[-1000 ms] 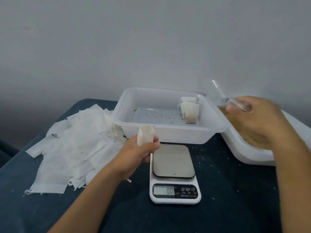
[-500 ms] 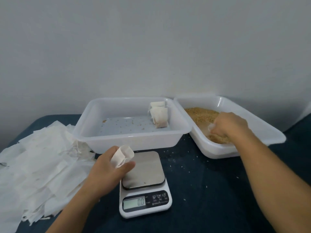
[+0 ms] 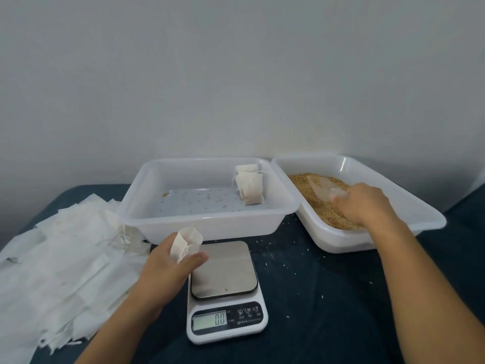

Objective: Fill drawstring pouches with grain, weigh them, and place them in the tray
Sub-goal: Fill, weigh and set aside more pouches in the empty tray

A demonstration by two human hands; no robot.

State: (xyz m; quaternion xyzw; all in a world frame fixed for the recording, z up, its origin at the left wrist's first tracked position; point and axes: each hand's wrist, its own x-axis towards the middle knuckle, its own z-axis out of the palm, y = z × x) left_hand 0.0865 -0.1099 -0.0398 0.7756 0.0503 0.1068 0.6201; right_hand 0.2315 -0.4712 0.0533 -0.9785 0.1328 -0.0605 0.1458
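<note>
My left hand [image 3: 168, 264] holds an empty white drawstring pouch [image 3: 186, 241] upright, its mouth open, just left of the scale [image 3: 227, 292], whose display reads 0.0. My right hand [image 3: 364, 203] grips the handle of a clear plastic scoop [image 3: 321, 189] that lies in the brown grain [image 3: 315, 203] inside the right-hand white tray [image 3: 393, 187]. The left white tray [image 3: 199, 224] holds two filled pouches [image 3: 249, 189] leaning in its far right corner, plus scattered grains on its floor.
A heap of flat empty white pouches [image 3: 57, 261] covers the table's left side. Loose grains lie on the dark blue tabletop [image 3: 328, 298] between scale and grain tray. A grey wall stands close behind both trays.
The view has swung right and down. My right hand went from above the grain tray down into it, and the scoop now lies in the grain. My left hand has kept the pouch beside the scale.
</note>
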